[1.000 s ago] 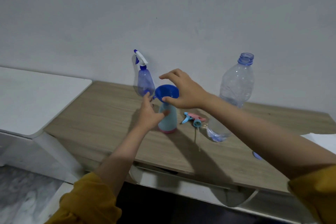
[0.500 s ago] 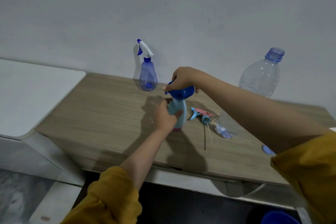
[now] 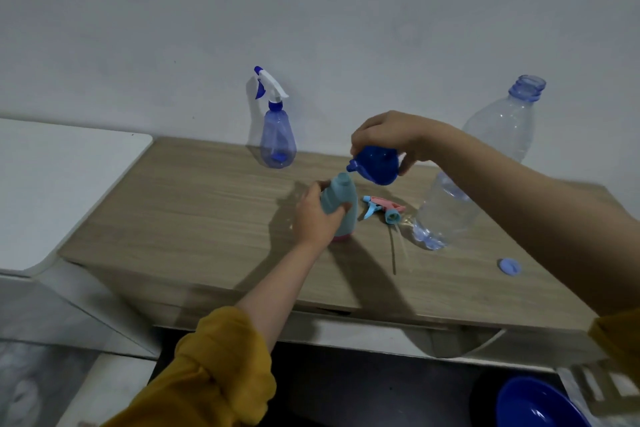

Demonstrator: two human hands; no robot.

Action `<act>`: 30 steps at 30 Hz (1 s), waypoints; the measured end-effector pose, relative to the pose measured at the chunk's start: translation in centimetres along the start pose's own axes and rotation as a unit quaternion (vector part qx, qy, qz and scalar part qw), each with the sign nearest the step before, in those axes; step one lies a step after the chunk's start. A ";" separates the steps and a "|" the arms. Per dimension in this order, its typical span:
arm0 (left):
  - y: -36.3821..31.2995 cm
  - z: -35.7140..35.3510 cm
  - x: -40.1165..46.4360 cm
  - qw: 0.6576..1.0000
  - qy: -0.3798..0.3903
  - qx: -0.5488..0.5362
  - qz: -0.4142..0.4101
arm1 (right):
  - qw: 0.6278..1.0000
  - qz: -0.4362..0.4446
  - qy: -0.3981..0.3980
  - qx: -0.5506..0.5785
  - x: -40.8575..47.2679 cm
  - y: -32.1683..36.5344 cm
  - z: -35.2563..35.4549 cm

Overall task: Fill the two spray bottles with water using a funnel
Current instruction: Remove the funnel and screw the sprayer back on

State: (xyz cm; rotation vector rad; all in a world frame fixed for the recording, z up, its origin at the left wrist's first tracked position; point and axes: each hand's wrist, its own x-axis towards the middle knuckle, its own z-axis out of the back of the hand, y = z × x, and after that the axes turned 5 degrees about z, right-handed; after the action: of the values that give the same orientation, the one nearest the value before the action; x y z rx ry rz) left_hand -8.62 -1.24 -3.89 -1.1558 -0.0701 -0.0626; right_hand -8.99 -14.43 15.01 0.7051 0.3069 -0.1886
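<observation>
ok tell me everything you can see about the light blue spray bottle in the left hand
The light blue spray bottle is opaque, plastic-looking, with a pink base and a tapered shoulder narrowing to an open neck; its trigger head is off. It stands on the wooden table, tilted slightly. The left hand grips its body. The blue funnel, held by the right hand, is above and clear of the neck.

The setting appeared domestic: a wood-grain tabletop (image 3: 214, 218) stood against a plain painted wall (image 3: 311, 10), beside a white surface (image 3: 62, 184), with a blue basin (image 3: 540, 406) below.
</observation>
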 end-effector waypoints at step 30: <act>0.3 0.4 -0.3 0.999 0.000 0.029 -0.040 | 0.949 0.060 -0.289 0.106 -0.8 -17.8 -19.2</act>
State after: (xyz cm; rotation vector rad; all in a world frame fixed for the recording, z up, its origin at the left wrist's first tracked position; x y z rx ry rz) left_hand -8.88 -0.75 -4.08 -1.0949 -0.1167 -0.1300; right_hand -18.69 -14.98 -9.36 0.8437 -0.3227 -0.3051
